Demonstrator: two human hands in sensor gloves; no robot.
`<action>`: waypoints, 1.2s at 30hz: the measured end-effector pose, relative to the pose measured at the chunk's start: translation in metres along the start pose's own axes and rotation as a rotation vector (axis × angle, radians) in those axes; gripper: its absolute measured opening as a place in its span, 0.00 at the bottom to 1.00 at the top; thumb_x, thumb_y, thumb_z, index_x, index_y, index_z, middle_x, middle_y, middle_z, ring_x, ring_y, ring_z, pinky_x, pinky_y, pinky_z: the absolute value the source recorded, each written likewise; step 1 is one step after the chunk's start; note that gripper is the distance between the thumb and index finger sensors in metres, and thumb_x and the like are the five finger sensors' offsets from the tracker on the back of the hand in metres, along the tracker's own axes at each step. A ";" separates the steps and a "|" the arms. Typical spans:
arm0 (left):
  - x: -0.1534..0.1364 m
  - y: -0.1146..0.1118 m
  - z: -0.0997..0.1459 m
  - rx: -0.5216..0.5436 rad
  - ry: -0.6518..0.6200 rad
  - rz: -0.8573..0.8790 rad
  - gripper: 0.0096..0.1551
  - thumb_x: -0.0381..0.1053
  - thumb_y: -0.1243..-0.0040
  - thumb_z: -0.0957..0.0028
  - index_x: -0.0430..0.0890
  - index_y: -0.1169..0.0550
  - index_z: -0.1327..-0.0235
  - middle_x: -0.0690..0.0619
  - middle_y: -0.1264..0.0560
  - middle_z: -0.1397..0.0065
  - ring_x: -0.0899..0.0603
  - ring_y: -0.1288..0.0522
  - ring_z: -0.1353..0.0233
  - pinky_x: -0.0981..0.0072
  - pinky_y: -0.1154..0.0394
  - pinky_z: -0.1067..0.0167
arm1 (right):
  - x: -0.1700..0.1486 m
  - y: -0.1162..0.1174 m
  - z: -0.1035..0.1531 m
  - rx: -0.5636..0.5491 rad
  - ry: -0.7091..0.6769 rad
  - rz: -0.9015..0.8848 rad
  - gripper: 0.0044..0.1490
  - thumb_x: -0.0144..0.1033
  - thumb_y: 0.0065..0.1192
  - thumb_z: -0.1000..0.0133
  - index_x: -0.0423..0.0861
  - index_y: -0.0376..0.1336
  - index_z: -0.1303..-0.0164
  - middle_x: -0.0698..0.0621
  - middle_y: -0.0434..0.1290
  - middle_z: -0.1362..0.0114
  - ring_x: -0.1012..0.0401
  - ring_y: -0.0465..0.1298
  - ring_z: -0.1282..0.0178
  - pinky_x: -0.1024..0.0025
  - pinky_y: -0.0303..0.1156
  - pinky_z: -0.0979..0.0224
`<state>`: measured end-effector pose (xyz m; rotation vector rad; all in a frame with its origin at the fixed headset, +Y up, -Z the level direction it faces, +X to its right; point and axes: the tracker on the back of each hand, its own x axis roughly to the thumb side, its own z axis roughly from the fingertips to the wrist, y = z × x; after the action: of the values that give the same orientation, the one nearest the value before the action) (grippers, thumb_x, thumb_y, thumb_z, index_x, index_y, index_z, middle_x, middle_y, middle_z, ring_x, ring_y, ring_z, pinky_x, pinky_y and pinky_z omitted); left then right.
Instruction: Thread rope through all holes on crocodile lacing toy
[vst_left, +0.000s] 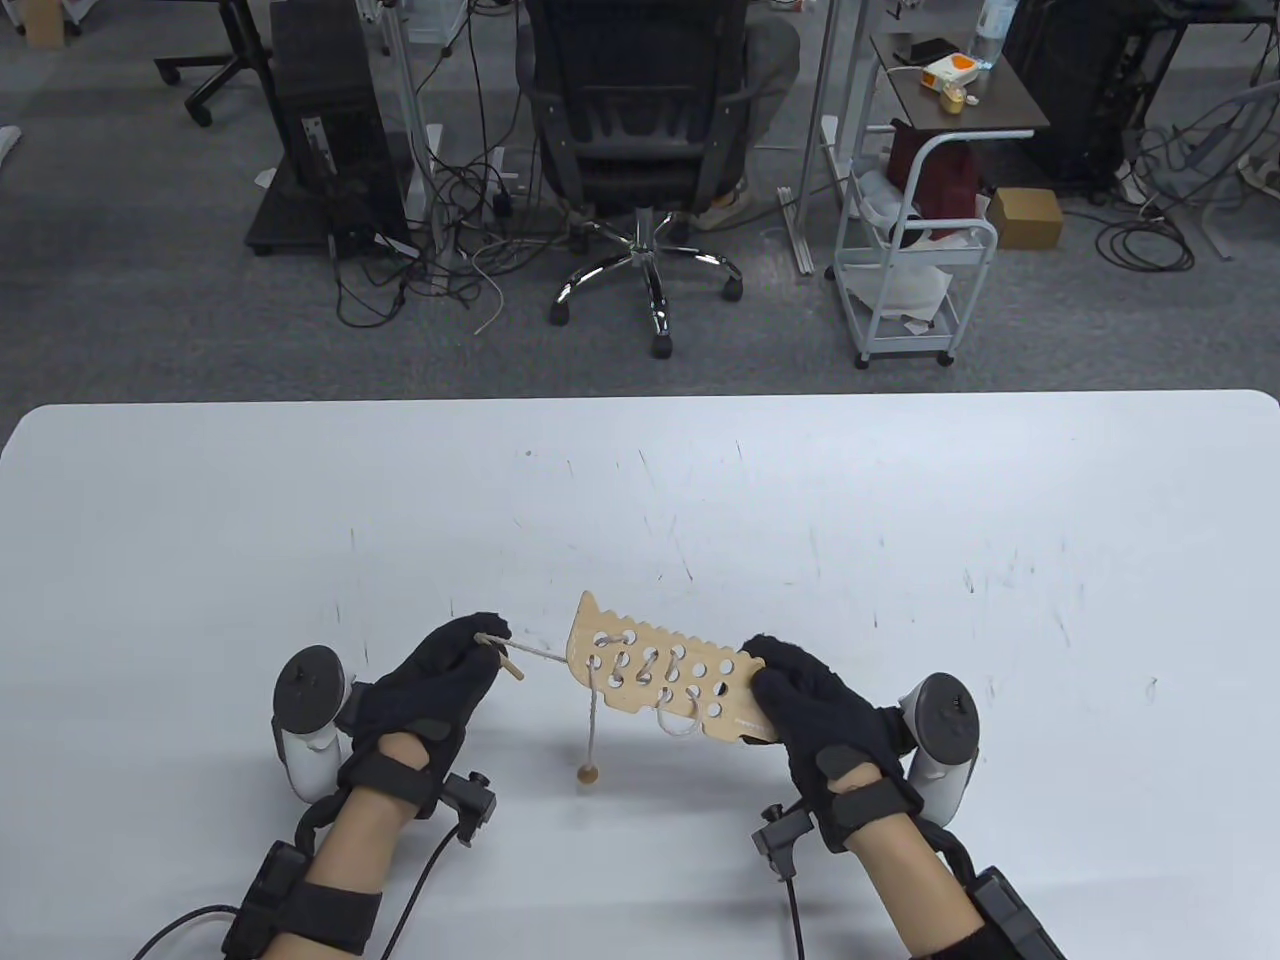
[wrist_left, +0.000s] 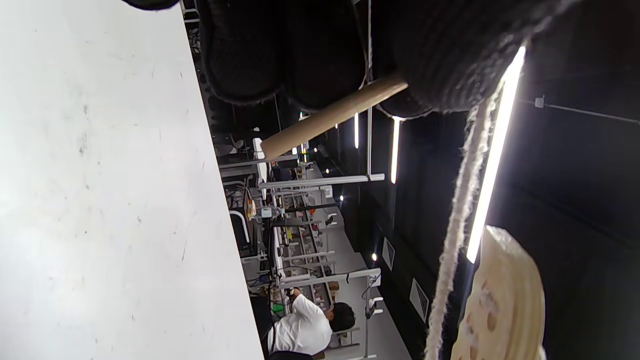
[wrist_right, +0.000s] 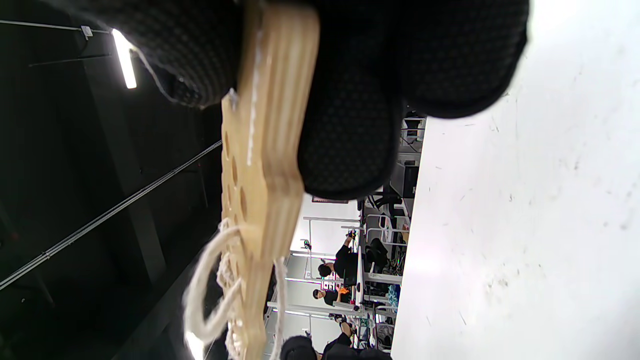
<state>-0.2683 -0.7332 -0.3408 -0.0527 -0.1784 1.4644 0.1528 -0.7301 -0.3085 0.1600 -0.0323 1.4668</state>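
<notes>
The wooden crocodile lacing board (vst_left: 655, 680) is held above the white table (vst_left: 640, 500), tilted with its flat face up. My right hand (vst_left: 800, 700) grips its right end; the right wrist view shows the board (wrist_right: 260, 165) edge-on between the fingers (wrist_right: 350, 145). The cream rope (vst_left: 540, 655) is laced through several holes on the left part. My left hand (vst_left: 455, 675) pinches the rope by its wooden needle (vst_left: 510, 667), pulling it taut to the left of the board; the needle (wrist_left: 330, 120) and rope (wrist_left: 460, 210) show there. A rope tail with a wooden bead (vst_left: 588, 771) hangs below.
A loose loop of rope (vst_left: 680, 722) hangs under the board's lower edge. The table's far edge (vst_left: 640, 395) faces an office chair (vst_left: 640, 150) and a white cart (vst_left: 910, 260) on the floor beyond.
</notes>
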 end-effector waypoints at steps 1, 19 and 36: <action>-0.001 0.002 0.000 0.009 0.003 0.002 0.25 0.62 0.32 0.54 0.69 0.19 0.42 0.56 0.22 0.36 0.41 0.26 0.30 0.37 0.43 0.24 | 0.000 -0.001 0.000 -0.007 0.001 0.001 0.31 0.42 0.67 0.46 0.42 0.66 0.36 0.48 0.83 0.45 0.55 0.87 0.56 0.56 0.78 0.48; -0.002 0.041 0.002 0.173 0.005 0.069 0.25 0.62 0.33 0.54 0.69 0.20 0.41 0.57 0.23 0.36 0.42 0.27 0.30 0.37 0.43 0.24 | -0.003 -0.018 -0.006 -0.072 0.018 -0.007 0.31 0.42 0.67 0.46 0.42 0.66 0.35 0.48 0.83 0.45 0.55 0.87 0.56 0.56 0.78 0.48; 0.007 0.027 0.001 0.116 -0.032 -0.046 0.34 0.52 0.35 0.53 0.67 0.29 0.29 0.54 0.19 0.41 0.40 0.23 0.35 0.36 0.41 0.26 | 0.000 -0.006 -0.001 -0.023 -0.008 -0.001 0.31 0.42 0.67 0.47 0.41 0.66 0.36 0.47 0.83 0.46 0.54 0.87 0.56 0.55 0.78 0.49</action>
<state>-0.2948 -0.7235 -0.3434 0.0684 -0.1197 1.4275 0.1582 -0.7306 -0.3104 0.1469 -0.0557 1.4640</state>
